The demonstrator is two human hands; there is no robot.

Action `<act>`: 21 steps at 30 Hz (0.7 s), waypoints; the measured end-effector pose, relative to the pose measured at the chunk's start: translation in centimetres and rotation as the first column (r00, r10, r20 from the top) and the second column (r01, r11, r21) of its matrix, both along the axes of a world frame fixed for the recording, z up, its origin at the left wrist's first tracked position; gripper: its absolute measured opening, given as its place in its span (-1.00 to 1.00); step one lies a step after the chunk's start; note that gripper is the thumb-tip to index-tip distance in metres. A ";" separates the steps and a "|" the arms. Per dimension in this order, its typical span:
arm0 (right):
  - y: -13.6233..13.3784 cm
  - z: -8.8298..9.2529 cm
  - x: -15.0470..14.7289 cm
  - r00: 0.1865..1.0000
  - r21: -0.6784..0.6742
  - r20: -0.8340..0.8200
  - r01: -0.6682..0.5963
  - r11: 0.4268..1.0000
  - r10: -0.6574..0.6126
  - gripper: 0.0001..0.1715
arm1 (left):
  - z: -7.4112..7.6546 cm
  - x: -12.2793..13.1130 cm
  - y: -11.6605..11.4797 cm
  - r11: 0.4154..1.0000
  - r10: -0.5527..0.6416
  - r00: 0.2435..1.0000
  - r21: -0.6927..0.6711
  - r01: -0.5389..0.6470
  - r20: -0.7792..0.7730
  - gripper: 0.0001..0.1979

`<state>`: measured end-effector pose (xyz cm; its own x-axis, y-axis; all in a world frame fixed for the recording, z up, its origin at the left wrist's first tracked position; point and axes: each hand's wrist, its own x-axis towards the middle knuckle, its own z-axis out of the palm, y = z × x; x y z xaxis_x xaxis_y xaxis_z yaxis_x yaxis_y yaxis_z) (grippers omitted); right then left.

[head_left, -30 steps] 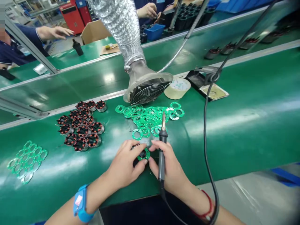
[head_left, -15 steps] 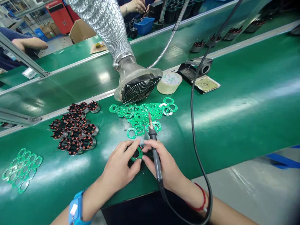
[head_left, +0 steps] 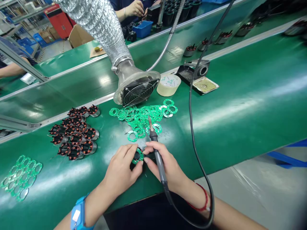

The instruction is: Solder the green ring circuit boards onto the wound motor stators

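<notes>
My left hand [head_left: 121, 172] and my right hand [head_left: 165, 166] meet over one small wound part with a green ring board [head_left: 137, 156] on top, on the green belt [head_left: 240, 105]. Fingers of both hands pinch that part from either side. A soldering iron [head_left: 157, 156] also lies in my right hand, its tip pointing away from me toward a loose pile of green ring boards [head_left: 144, 116]. The iron's black cable [head_left: 194, 127] loops off to the right and back under my wrist.
Several wound copper-and-black motor parts [head_left: 74, 132] stand grouped at left. A panel of joined green rings [head_left: 20, 177] lies far left. A fume hood with fan grille [head_left: 137, 91], a tape roll [head_left: 168, 85] and an iron stand [head_left: 198, 76] sit behind. Other people's hands [head_left: 133, 8] work across the line.
My view has shifted, so everything sits a little further left and up. Both hands stay pinched on the same small part, with the iron still in my right hand.
</notes>
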<state>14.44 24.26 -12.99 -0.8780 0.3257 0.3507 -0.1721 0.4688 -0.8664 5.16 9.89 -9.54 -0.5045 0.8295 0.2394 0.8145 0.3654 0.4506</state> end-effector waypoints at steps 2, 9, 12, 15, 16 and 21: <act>0.0 -0.1 0.0 1.000 -0.001 -0.003 0.003 1.000 -0.003 -0.50 | 0.0 0.0 0.0 1.000 0.015 1.000 -0.005 -0.015 -0.014 -0.60; 0.0 0.0 -0.2 1.000 -0.010 0.000 0.015 1.000 -0.015 -0.54 | -0.3 0.1 0.1 0.997 0.083 0.997 0.004 -0.083 0.007 -0.68; 0.0 0.3 -0.3 1.000 0.012 -0.013 -0.011 1.000 0.012 -0.56 | -0.3 0.0 0.1 0.996 0.090 0.996 -0.008 -0.089 0.019 -0.69; 0.0 0.4 -0.3 1.000 0.033 -0.021 -0.022 0.999 0.022 -0.56 | -0.3 0.0 0.1 0.996 0.092 0.995 -0.017 -0.091 0.032 -0.68; 0.0 0.4 -0.2 1.000 0.042 -0.024 -0.017 0.999 0.018 -0.57 | -0.3 0.0 0.1 0.996 0.094 0.995 -0.014 -0.093 0.035 -0.69; 0.1 0.3 -0.1 0.999 0.117 -0.044 -0.009 0.993 0.014 -0.60 | -0.6 -0.1 0.1 0.996 0.084 0.994 -0.005 -0.083 0.068 -0.73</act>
<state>14.32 24.35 -12.72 -0.8640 0.2700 0.4249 -0.2157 0.5641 -0.7970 5.05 10.04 -10.18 -0.5872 0.7842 0.2007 0.7486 0.4317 0.5032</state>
